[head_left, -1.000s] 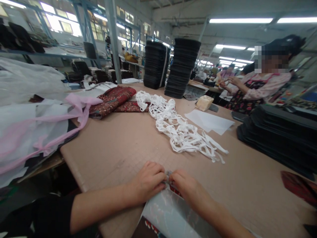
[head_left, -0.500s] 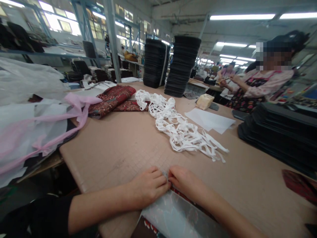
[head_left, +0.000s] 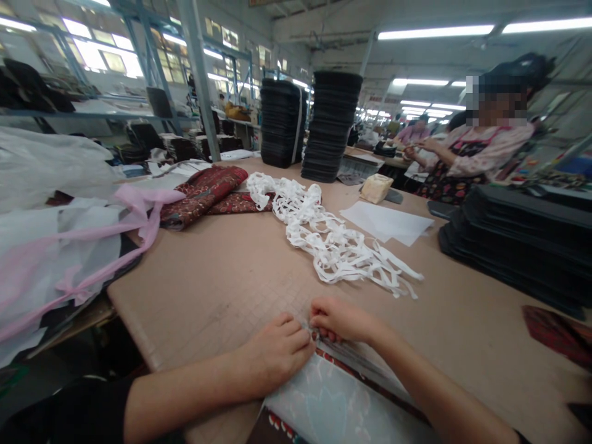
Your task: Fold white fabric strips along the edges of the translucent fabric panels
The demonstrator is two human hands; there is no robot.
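Note:
A dark red patterned fabric piece lies at the table's near edge, with a translucent whitish sheet over most of it. My left hand presses its curled fingers on the far corner of the piece. Just to the right, my right hand is closed in a pinch at the same corner, on a thin clear-greyish edge strip that runs back under my forearm. What exactly lies between the fingertips is partly hidden. Beyond both hands spreads a tangled heap of white tape strips.
Folded red patterned cloth lies at the far left of the tan table, near pink and white sheeting. Tall black stacks stand behind. White paper and black stacked panels are rightward. A co-worker stands beyond.
My right hand has lifted slightly and turned, and more of the strip along the fabric's edge shows beneath it. My left hand stays on the corner. The view has shifted a little.

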